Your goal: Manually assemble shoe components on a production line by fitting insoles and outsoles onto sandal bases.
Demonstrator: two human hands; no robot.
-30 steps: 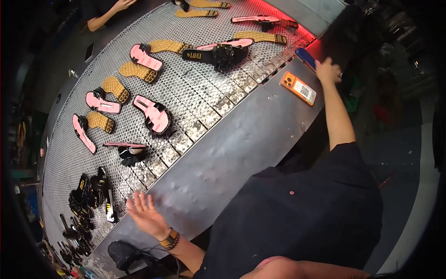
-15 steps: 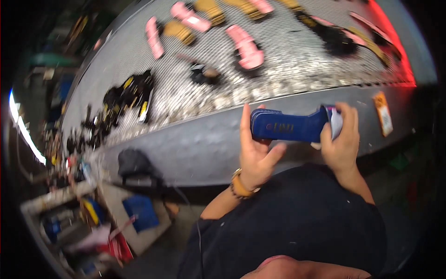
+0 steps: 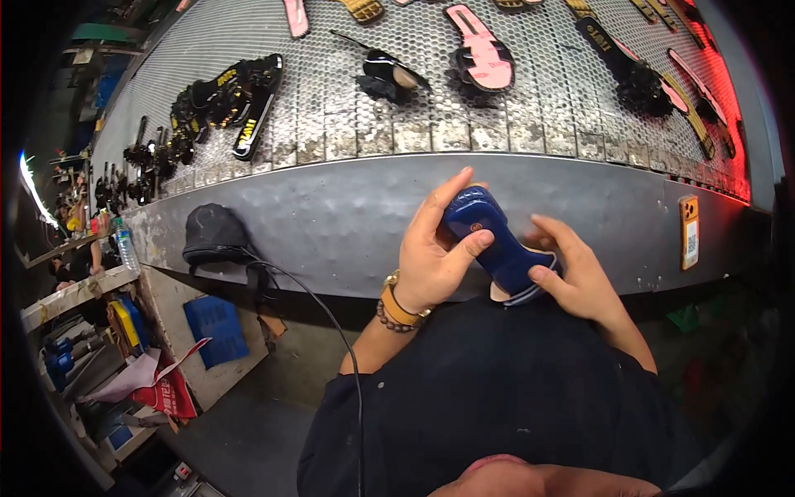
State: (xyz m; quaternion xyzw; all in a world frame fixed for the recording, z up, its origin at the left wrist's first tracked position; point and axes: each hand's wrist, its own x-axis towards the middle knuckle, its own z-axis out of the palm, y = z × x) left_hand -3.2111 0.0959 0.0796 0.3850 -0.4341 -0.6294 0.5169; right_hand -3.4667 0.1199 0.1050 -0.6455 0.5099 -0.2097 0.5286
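A glossy dark blue foot-shaped piece [image 3: 495,240], which looks like a shoe last, slants between my hands above the front of the metal bench. My left hand [image 3: 436,248] is closed round its upper end, thumb pressed on top and fingers along its left edge. At the lower end, my right hand [image 3: 580,277] grips the rim with its thumb on the near side. Some of its fingers lie partly out of sight behind the piece. Pale layers show along this lower rim.
Beyond the grey metal ledge [image 3: 348,207], a mesh conveyor [image 3: 331,137] bears a pink sandal [image 3: 484,62] and black shoe parts [image 3: 224,99]. A black cap-like item [image 3: 217,236] and an orange phone [image 3: 689,232] lie on the ledge. A cable [image 3: 335,323] hangs before my left arm.
The blue piece has turned from level to slanted, its right end swinging down towards me. My right hand has come lower and nearer; the left thumb now presses on the piece.
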